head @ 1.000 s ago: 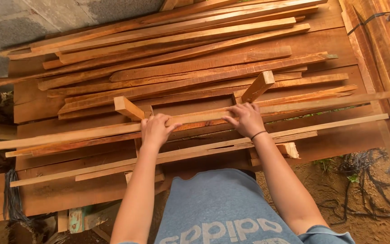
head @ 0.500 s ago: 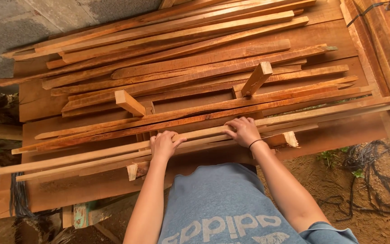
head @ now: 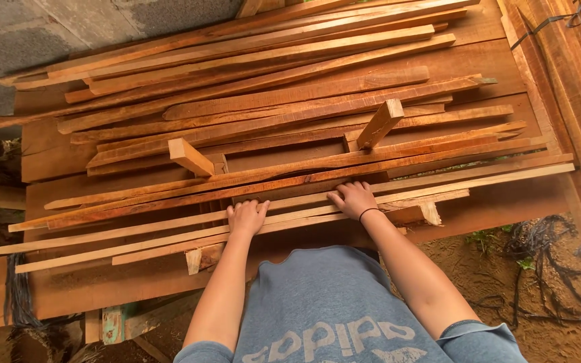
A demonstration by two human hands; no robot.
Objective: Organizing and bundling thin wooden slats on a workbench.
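Note:
A long pale wooden slat [head: 472, 180] lies across the near side of a pile of rough reddish wooden strips [head: 270, 74]. My left hand [head: 247, 216] rests flat on that slat near its middle, fingers spread. My right hand [head: 352, 199], with a dark band on the wrist, lies flat on the same slat a little further right, fingertips touching the strip behind it. Neither hand is curled around anything. Two short wooden blocks [head: 191, 157] [head: 380, 123] stick up from the pile just beyond my hands.
The strips lie on wide boards [head: 102, 282] forming a low platform. A grey concrete wall [head: 35, 33] is at the top left. Stacked planks [head: 573, 81] stand at the right. Black cord [head: 546, 269] lies on the sandy ground at the lower right.
Both hands carried the long slat from the middle of the pile toward me, set it down at the near side and opened flat on it.

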